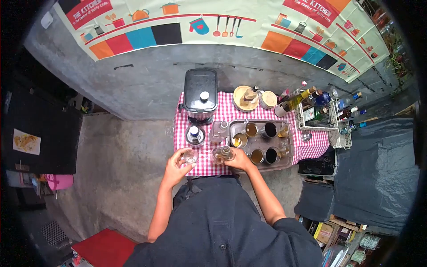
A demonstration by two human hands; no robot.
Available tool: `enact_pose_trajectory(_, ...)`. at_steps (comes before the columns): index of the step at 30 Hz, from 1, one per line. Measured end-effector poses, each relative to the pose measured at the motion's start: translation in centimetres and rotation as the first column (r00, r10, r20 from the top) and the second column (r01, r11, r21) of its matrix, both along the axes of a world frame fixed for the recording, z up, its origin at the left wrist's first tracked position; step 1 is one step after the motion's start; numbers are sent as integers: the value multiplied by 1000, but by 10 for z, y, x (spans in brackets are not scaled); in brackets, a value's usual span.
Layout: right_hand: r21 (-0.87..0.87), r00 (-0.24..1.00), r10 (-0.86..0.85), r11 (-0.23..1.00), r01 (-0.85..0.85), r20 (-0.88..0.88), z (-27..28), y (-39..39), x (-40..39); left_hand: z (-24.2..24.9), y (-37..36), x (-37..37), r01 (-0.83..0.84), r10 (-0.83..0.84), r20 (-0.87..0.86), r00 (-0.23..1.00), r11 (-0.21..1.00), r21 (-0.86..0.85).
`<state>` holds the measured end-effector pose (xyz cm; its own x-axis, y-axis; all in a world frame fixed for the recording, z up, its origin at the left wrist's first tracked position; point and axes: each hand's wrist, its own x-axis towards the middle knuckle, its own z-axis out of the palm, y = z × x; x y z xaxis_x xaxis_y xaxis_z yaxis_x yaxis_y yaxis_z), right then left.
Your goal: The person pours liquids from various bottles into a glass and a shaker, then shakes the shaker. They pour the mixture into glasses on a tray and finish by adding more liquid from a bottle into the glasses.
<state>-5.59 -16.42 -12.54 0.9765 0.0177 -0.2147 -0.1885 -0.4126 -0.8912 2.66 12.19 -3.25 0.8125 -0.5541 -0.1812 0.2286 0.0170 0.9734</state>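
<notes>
My left hand has its thumb and fingers curled around a small clear glass by the table's front edge. My right hand grips a clear glass bottle, its open neck tilted up toward the camera. Just behind it stands another clear glass bottle. A rounded bottle with a white cap is close beyond the small glass. To the right, a brown tray carries several glasses, among them a dark-filled glass and a brown-filled glass.
A black lidded dispenser stands at the back left of the checkered tablecloth. Behind the tray sit a round wooden board with a bottle and a lidded jar. Several bottles fill a wire basket on the right.
</notes>
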Motion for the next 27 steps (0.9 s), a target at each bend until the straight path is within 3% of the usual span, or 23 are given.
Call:
enact_pose_trajectory(4, -67, 980, -75, 994, 89, 185, 75, -16, -15, 25, -24, -1, 45, -52, -84, 995, 996, -80)
enact_pose_trajectory(6, -60, 926, -92, 991, 122, 367, 95, -29, -20, 31, -40, -2, 76, -82, -64, 995, 993, -94)
enact_pose_trajectory(8, -71, 922, -96, 989, 132, 375, 110, -45, -23, 39, -58, -3, 127, -132, -24, 991, 982, -141)
enact_pose_trajectory(10, -74, 851, -93, 985, 153, 517, 133, -58, -25, 51, -76, -7, 163, -171, -35, 985, 974, -154)
enact_pose_trajectory(15, -112, 791, -79, 977, 183, 606, 166, -99, -30, 69, -124, -19, 206, -203, 34, 979, 959, -195)
enact_pose_trajectory(19, -339, 709, 82, 912, 230, 700, 187, -131, -31, 91, -156, -23, 274, -256, 124, 959, 949, -155)
enact_pose_trajectory(27, -487, 746, 171, 843, 228, 644, 214, -180, -44, 107, -206, -34, 323, -300, 304, 904, 946, -24)
